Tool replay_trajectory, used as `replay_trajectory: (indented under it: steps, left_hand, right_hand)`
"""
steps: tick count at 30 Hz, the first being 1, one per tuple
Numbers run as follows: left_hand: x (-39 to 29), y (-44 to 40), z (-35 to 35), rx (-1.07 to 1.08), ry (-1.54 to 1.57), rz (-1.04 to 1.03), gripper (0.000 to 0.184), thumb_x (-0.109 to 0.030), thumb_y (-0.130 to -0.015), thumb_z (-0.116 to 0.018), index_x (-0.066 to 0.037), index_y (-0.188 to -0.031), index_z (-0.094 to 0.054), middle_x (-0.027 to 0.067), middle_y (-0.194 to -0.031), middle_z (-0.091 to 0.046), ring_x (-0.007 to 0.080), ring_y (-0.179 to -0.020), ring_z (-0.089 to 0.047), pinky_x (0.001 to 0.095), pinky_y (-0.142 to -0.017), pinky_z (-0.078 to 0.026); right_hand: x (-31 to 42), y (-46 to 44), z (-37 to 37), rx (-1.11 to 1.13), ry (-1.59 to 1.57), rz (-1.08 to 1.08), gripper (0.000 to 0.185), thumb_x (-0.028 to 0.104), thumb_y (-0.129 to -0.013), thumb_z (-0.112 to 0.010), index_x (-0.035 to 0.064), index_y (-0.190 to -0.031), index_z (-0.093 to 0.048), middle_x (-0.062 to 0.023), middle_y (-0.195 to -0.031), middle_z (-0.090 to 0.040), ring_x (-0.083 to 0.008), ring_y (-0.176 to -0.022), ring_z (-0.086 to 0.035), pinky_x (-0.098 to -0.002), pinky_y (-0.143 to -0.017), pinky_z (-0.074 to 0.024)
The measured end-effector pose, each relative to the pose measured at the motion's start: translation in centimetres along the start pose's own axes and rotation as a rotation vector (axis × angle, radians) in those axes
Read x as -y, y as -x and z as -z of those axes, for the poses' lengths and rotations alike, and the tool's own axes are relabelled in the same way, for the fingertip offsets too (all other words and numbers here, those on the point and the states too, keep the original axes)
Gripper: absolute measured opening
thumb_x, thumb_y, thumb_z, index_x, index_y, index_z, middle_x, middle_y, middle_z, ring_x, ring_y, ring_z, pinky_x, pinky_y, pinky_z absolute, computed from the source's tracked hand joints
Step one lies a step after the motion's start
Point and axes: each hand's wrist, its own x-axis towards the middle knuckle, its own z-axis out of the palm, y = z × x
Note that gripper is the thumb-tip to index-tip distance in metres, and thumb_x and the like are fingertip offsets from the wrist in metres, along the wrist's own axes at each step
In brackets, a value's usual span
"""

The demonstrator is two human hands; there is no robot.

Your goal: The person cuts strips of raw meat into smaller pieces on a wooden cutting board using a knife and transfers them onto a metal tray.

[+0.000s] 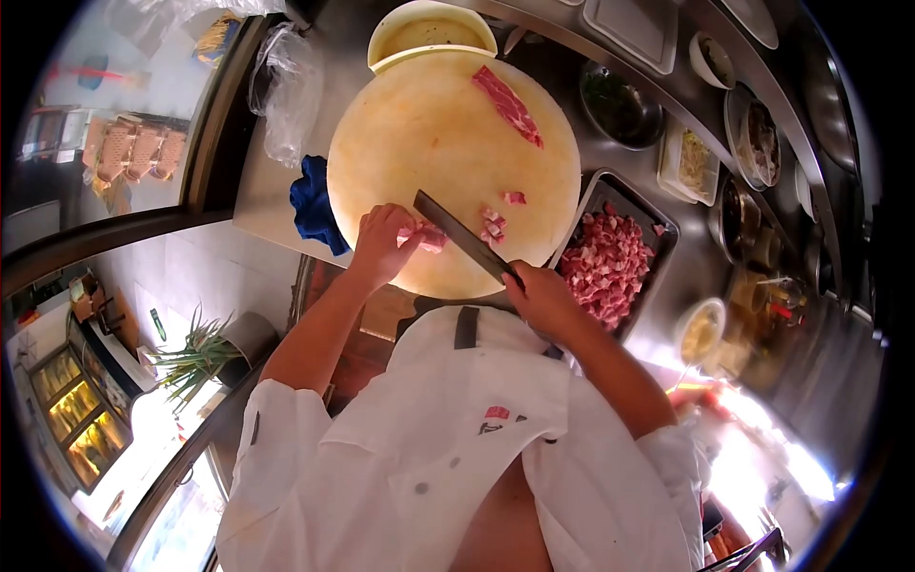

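My left hand [383,238] is closed on a small piece of raw meat [432,238] near the front left of the round cutting board [410,133]. In my right hand [541,297] is the handle of a cleaver [462,234], its blade slanting across the board just right of that piece. Several cut meat cubes [493,226] lie on the board beyond the blade. A longer strip of raw meat [508,107] rests near the board's far right edge. Right of the board, a metal tray [660,250] holds a heap of diced meat [607,267].
A blue cloth [316,208] touches the board's left side, with a clear plastic bag [286,91] behind it. At the far edge sits a pale container [431,33]. To the right stand a dark bowl [621,107], a white tub [688,162] and a metal shelf [724,129].
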Motion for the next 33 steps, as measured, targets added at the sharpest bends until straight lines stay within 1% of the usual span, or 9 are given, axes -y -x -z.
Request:
replay_trajectory:
  steps: [2, 8, 11, 17, 20, 23, 26, 29, 33]
  left_hand:
    - [0.0, 0.1, -0.2, -0.033, 0.029, -0.042, 0.031, -0.013, -0.082, -0.086, -0.015, -0.107, -0.067, 0.0051, -0.103, -0.067, 0.0327, -0.106, -0.063, 0.047, -0.096, -0.046]
    - [-1.5, 0.2, 0.4, -0.085, -0.187, -0.25, 0.02, -0.012, -0.084, -0.081, -0.015, -0.101, -0.07, 0.0054, -0.101, -0.065, 0.031, -0.103, -0.063, 0.0469, -0.094, -0.046]
    - [-1.7, 0.7, 0.5, -0.052, -0.299, -0.332, 0.023, -0.012, -0.083, -0.081, -0.016, -0.104, -0.071, 0.0054, -0.104, -0.063, 0.03, -0.106, -0.062, 0.0475, -0.094, -0.046]
    - [-1.8, 2.4, 0.5, -0.143, -0.305, -0.331, 0.029, -0.009, -0.082, -0.08, -0.017, -0.108, -0.073, 0.0052, -0.118, -0.063, 0.0299, -0.114, -0.061, 0.0461, -0.097, -0.047]
    - [-5.3, 1.1, 1.4, -0.144, -0.216, -0.399, 0.032, -0.009, -0.081, -0.08, -0.017, -0.11, -0.072, 0.004, -0.124, -0.063, 0.0285, -0.117, -0.06, 0.0448, -0.099, -0.046]
    - [-4.3, 1.1, -0.6, -0.008, -0.221, -0.326, 0.033, -0.009, -0.082, -0.079, -0.018, -0.112, -0.07, 0.0023, -0.122, -0.062, 0.0262, -0.116, -0.059, 0.0439, -0.1, -0.045]
    - [-3.2, 0.7, -0.9, 0.003, -0.269, -0.385, 0.037, -0.01, -0.079, -0.08, -0.015, -0.115, -0.07, 0.0027, -0.122, -0.065, 0.0271, -0.116, -0.06, 0.0464, -0.101, -0.045]
    - [-3.1, 0.3, -0.3, 0.076, -0.29, -0.399, 0.037, -0.01, -0.079, -0.079, -0.016, -0.114, -0.07, 0.0002, -0.12, -0.066, 0.0264, -0.115, -0.06, 0.0458, -0.101, -0.045]
    - [-3.8, 0.5, 0.1, 0.031, -0.36, -0.426, 0.036, -0.008, -0.079, -0.079, -0.017, -0.113, -0.072, -0.0017, -0.121, -0.068, 0.0251, -0.114, -0.061, 0.0448, -0.101, -0.044]
  right_hand:
    - [-0.4, 0.1, 0.2, 0.013, 0.024, 0.01, 0.025, 0.027, -0.108, -0.057, 0.0036, -0.107, -0.064, -0.0231, -0.081, -0.07, -0.046, -0.077, -0.068, -0.057, -0.071, -0.0531]
    - [-1.5, 0.4, 1.1, 0.037, 0.096, 0.048, 0.025, 0.027, -0.107, -0.059, 0.0038, -0.109, -0.066, -0.023, -0.082, -0.07, -0.0455, -0.078, -0.068, -0.0562, -0.072, -0.0533]
    - [-2.1, 0.3, 1.4, 0.047, 0.08, 0.039, 0.026, 0.028, -0.107, -0.059, 0.0036, -0.109, -0.066, -0.0232, -0.081, -0.07, -0.0459, -0.078, -0.068, -0.0555, -0.071, -0.0533]
    - [-2.3, 0.8, 1.4, 0.038, -0.024, -0.012, 0.027, 0.029, -0.106, -0.06, 0.0023, -0.105, -0.066, -0.0248, -0.081, -0.069, -0.0472, -0.077, -0.068, -0.0544, -0.07, -0.053]
    - [-2.5, 0.9, 1.0, 0.025, -0.017, 0.013, 0.027, 0.029, -0.106, -0.061, 0.002, -0.104, -0.066, -0.0253, -0.081, -0.069, -0.0477, -0.077, -0.068, -0.0544, -0.07, -0.0528]
    - [-2.4, 1.0, 1.1, 0.009, -0.02, 0.03, 0.027, 0.028, -0.106, -0.061, 0.0018, -0.103, -0.066, -0.0255, -0.081, -0.069, -0.0478, -0.077, -0.067, -0.0546, -0.069, -0.0526]
    - [-2.5, 1.2, 1.0, -0.01, -0.015, 0.038, 0.026, 0.027, -0.106, -0.061, 0.0016, -0.103, -0.066, -0.0255, -0.08, -0.068, -0.0478, -0.077, -0.067, -0.0549, -0.069, -0.0524]
    - [-2.8, 1.4, 0.5, -0.012, 0.009, 0.043, 0.027, 0.027, -0.107, -0.06, 0.0015, -0.103, -0.065, -0.0252, -0.079, -0.068, -0.0479, -0.077, -0.067, -0.0556, -0.07, -0.052]
    - [-2.5, 1.3, 0.2, -0.006, 0.013, 0.031, 0.028, 0.029, -0.108, -0.058, 0.0013, -0.103, -0.063, -0.025, -0.08, -0.068, -0.048, -0.078, -0.067, -0.0569, -0.071, -0.0517]
